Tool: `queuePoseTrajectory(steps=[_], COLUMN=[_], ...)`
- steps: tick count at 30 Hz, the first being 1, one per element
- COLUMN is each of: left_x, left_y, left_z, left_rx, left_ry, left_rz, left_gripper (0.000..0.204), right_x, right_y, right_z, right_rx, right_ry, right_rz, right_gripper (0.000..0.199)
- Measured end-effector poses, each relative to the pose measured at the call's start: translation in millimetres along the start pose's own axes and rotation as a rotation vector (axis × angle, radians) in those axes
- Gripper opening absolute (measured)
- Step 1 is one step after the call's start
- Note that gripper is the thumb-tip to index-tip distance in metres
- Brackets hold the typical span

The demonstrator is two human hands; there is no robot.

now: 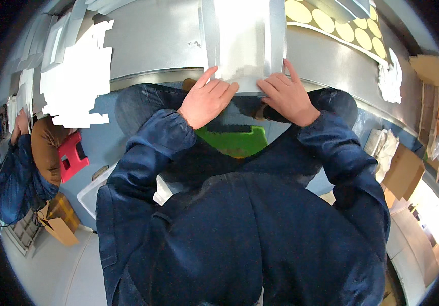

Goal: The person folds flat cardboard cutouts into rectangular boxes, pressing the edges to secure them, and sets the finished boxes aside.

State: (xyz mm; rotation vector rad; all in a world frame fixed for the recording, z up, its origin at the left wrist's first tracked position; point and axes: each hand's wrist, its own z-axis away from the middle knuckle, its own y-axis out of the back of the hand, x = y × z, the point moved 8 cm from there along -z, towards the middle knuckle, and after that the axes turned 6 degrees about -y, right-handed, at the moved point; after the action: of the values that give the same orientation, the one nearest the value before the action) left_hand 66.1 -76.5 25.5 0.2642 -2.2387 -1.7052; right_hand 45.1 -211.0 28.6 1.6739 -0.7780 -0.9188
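Observation:
A long white panel with raised grey sides, like a shallow box (242, 61), lies on the metal table (153, 38) in front of me. Its near end sticks out over the table's edge. My left hand (209, 99) grips the left corner of that end, index finger stretched along the grey side. On the right corner, my right hand (289, 97) has its fingers bent over the rim, with one finger raised against the outer side. Both thumbs sit close to the near edge; what lies underneath it is hidden.
A sheet of round yellow stickers (323, 20) and a crumpled white tissue (390, 79) lie at the right. White sheets (76, 81) are piled at the left, near another person's sleeve (18, 168) and a red stool (71, 157). Cardboard boxes (403, 171) stand at the right.

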Motion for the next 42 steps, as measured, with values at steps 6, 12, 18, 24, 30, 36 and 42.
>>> queuePoseTrajectory(steps=[6,12,18,24,30,36,42], left_x=[1,4,10,9,17,14,15], left_y=[9,-1,-23,-28,-31,-24,-33], left_z=[-4,-10,-9,-17,-20,-19,-16], left_rx=[-0.021,-0.117,-0.11,-0.224,-0.198,-0.208,-0.235], left_ry=[-0.057,-0.065,0.014,0.046,0.061,0.004,0.022], left_rz=[-0.038,0.018,0.118,0.162,0.172,0.182,0.162], left_gripper=[0.042,0.022,0.023,0.015,0.012,0.012,0.007], right_x=[0,-10,-17,-12,-4,22,4], right_y=[-9,-14,-26,-32,-10,-13,-34], right_z=[-3,-2,0,-2,-16,-50,-44], right_rx=[-0.046,-0.114,-0.067,-0.143,-0.239,-0.396,-0.474], right_ry=[0.051,0.011,-0.046,-0.108,-0.031,0.145,0.31], right_rz=[0.034,0.019,-0.06,-0.167,-0.38,-0.036,0.135], right_gripper=[0.015,0.017,0.015,0.011,0.021,0.017,0.006])
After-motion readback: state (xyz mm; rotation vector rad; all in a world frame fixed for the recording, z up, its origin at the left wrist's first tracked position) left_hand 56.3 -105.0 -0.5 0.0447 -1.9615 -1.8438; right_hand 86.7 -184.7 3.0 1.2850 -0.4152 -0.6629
